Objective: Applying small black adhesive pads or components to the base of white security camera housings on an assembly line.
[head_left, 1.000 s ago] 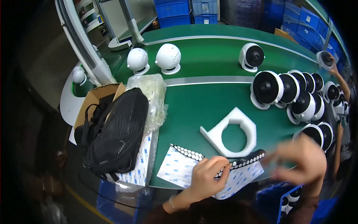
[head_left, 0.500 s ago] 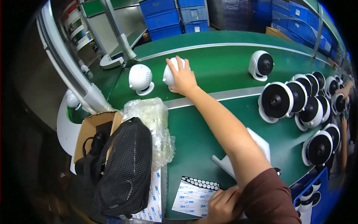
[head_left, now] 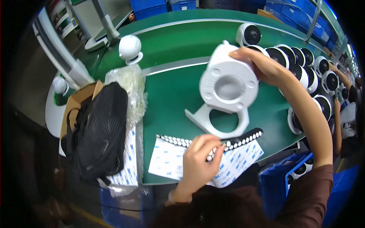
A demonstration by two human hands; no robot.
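Observation:
My right hand [head_left: 262,64] grips a white round camera [head_left: 215,85] by its body, tilted above the bench. Its base faces me, with a shallow round recess and several small round dimples. Just below it in view, partly covered, is a white plastic frame [head_left: 228,133] with a rounded opening. My left hand [head_left: 199,161] pinches at a sheet of round white pads [head_left: 243,163], which has blue-printed backing and a dark edge strip. Whether a single pad is between the fingertips is hidden.
Another white camera [head_left: 130,48] stands on the far green belt. Several black-faced cameras [head_left: 306,57] crowd the right, near another person's arm [head_left: 338,74]. At left are a black mesh bag [head_left: 104,129], a cardboard box [head_left: 74,98] and bubble wrap [head_left: 129,81]. A blue crate [head_left: 272,178] sits lower right.
My right hand has taken the white camera from the far belt and drawn it toward me, base turned my way. My left hand has moved onto the pad sheet. The view has shifted.

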